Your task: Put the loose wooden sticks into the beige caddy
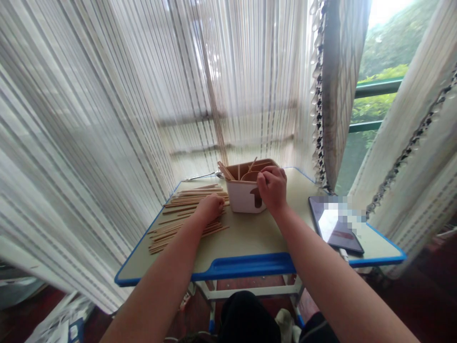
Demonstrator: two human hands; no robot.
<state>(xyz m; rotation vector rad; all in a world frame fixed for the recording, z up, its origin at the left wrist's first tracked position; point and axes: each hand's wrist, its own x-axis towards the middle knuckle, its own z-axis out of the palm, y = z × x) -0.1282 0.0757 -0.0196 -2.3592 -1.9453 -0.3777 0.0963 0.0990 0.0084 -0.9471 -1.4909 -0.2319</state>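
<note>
Wooden sticks (185,212) are laid loose on L side of desk (250,243), running roughly L to R, bunched tighter toward the near edge & spread thinner beyond; prob. set out flat so single ones are easily got at. L hand (212,206) is held low at their R ends, fingers curled in; whether a stick is pinched can't be told, as the undersides are hidden. Box (241,197) is stood upright just R of the sticks, approx. mid-desk, presumably so little reach is needed betw. the two. Its near R rim is gripped by R hand (273,186), fingers bent over & apparently pinching the edge, likely so sliding or tipping is prevented. More sticks are leant in the box's L corner, tops above the rim, & a thin one is tilted farther R, propped by the walls. Tablet (335,228) is laid flat on desk's R side, well apart from the sticks, w/ white plug (343,255) at its near edge, prob. so the middle isn't crowded
</note>
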